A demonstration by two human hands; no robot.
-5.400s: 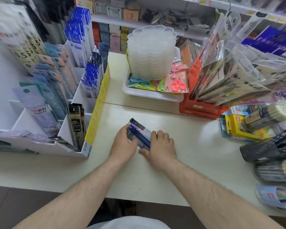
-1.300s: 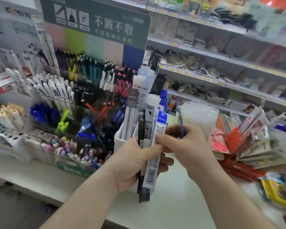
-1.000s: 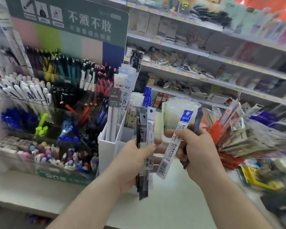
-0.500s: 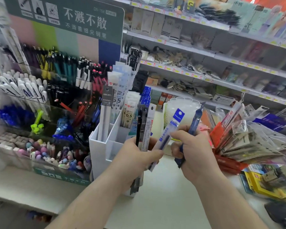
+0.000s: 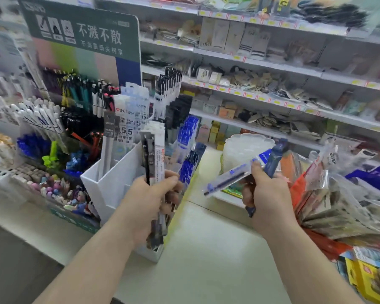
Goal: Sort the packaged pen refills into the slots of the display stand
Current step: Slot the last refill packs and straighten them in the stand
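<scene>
1. Head view: left hand at centre, grip clenched round an upright bundle of packaged refills, dark and white packs, tops poking above the fist, bottoms hanging below it.
2. Right hand to the right of it, hands apart. Thumb and fingers pinch one clear pack with a blue refill, tilted, low end pointing left.
3. Same hand also grips a dark blue pack, slanting up to the far right.
4. White display stand on the worktop, just left of and behind the left hand; slots hold upright refill packs, some printed 0.5.
5. Blue packs stand in the stand's far slots.
6. Pen display with green sign board at far left.
7. Stack of clear plastic trays beyond the right hand.
8. Store shelves across the back, blurred.
9. Bagged goods fanned out at right.
</scene>
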